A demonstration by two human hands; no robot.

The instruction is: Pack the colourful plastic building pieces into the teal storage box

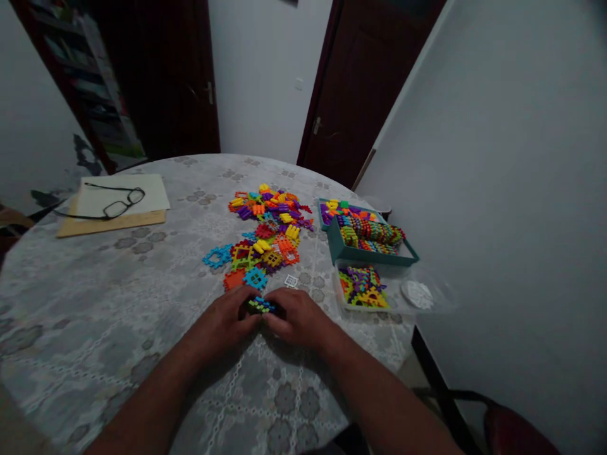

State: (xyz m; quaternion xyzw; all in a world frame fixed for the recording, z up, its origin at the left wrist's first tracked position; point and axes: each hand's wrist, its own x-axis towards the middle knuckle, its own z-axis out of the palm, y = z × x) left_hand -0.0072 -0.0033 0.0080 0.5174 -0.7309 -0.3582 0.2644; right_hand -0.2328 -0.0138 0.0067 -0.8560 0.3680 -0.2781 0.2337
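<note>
Both of my hands meet near the table's front, fingers closed around a small stack of interlocking plastic building pieces (261, 305) in blue and yellow-green. My left hand (232, 316) grips its left side and my right hand (294, 315) its right side. Parts of the stack are hidden by the fingers. Just beyond the hands lie a blue notched square piece (255, 278), an orange piece (234, 279) and a small white window-like piece (291, 281). Farther back spreads a loose pile of colourful pieces (270, 224).
At right stand a teal box (370, 256) with rows of stacked pieces, another shallow box (326, 215) behind it, and a clear container (363, 308) of pieces. White pieces (417, 294) lie beside that. Eyeglasses (115, 208) rest on papers (154, 189) at left, on the patterned tablecloth (95, 303).
</note>
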